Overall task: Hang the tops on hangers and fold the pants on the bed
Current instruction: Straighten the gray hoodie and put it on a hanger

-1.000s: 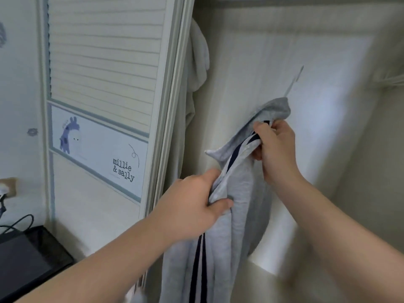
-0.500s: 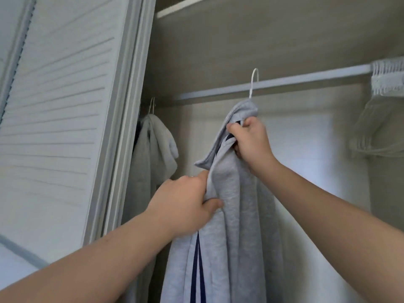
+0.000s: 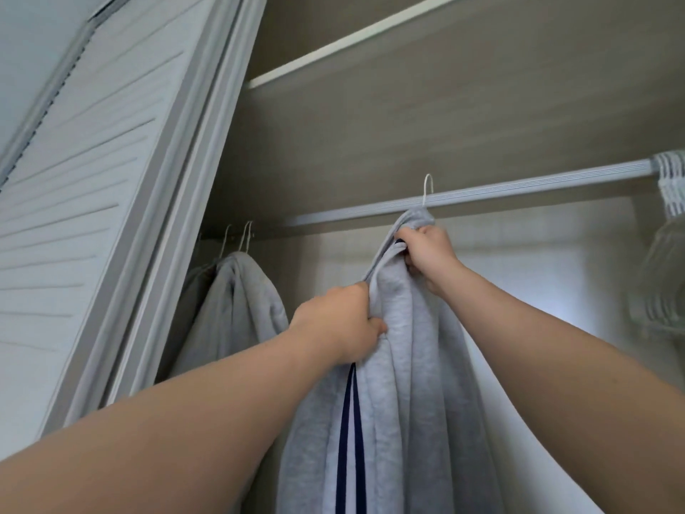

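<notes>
A grey top with navy stripes (image 3: 407, 383) hangs from a white hanger whose hook (image 3: 427, 191) rises in front of the closet rail (image 3: 519, 189); whether the hook rests on the rail is unclear. My right hand (image 3: 430, 254) grips the top's collar just under the hook. Lower down, my left hand (image 3: 344, 324) grips a fold of the same top at its left edge. Most of the hanger is hidden inside the cloth.
Two grey tops (image 3: 237, 309) hang on hangers at the rail's left end. A bunch of white hangers (image 3: 671, 191) hangs at the right end. The louvered closet door (image 3: 92, 217) stands to the left; a shelf (image 3: 352, 42) runs above the rail.
Both hands have raised the grey top and its hanger up to the rail's height. My view has tilted upward, so the rail, the shelf and the tops on the left now show.
</notes>
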Available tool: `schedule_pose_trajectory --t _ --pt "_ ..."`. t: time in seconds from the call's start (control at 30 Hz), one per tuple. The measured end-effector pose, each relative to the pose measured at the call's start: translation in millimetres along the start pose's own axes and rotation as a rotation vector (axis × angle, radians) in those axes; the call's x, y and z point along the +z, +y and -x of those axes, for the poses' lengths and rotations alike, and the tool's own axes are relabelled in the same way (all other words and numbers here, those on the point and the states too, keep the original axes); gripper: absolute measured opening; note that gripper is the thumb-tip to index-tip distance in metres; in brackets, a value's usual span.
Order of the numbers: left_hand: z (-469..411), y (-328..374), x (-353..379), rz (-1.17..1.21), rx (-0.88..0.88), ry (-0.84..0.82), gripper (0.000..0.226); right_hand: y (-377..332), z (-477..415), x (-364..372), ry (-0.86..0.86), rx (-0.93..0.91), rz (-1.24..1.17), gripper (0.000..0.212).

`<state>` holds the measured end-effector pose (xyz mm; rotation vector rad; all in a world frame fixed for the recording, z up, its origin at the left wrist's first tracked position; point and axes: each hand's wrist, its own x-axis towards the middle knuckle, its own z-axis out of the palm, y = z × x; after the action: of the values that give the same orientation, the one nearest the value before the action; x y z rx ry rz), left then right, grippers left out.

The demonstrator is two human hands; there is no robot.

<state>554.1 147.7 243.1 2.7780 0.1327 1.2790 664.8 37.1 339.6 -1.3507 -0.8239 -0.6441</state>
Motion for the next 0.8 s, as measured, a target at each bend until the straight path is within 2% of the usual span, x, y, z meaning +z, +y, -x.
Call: schedule_pose_trajectory --t 0.1,0.2,0.33,0.4,0.5,0.63,0.73,0.8 --pt "-4.0 2.9 3.1 -0.006 0.006 -0.008 0.041 1.2 -2.8 -2.4 -0.043 0.083 0.066 0.026" --pt "1.4 1.6 11.7 -0.021 0.011 -0.023 0.04 8.1 1.1 0.3 -0.114 0.141 0.106 0.025" --pt "14.3 -3.3 17.2 0.003 0.018 -0.003 0.035 9.4 12.6 11.0 -0.1 0.177 0.125 0.02" --pt "21.1 -6.5 14.0 0.018 -0.002 -0.013 0.035 5.3 22.2 17.5 -0.149 0.209 0.178 0.013" --pt "36.6 -13.3 12.9 -0.009 -0.046 -0.055 0.04 0.3 39.7 24.0 -0.254 0.249 0.307 0.02" --pt "57.4 -26.5 18.9 -0.121 -0.103 -0.15 0.043 3.8 54.4 33.4 -0.342 0.222 0.341 0.051" --pt "63.8 -40.5 17.5 -0.135 -0.159 -0.177 0.041 9.1 60.7 47.2 -0.31 0.121 0.3 0.044" --pt "66.8 -50.1 14.0 -0.157 -0.189 -0.174 0.045 13.6 60.9 56.6 -0.29 0.09 0.246 0.031"
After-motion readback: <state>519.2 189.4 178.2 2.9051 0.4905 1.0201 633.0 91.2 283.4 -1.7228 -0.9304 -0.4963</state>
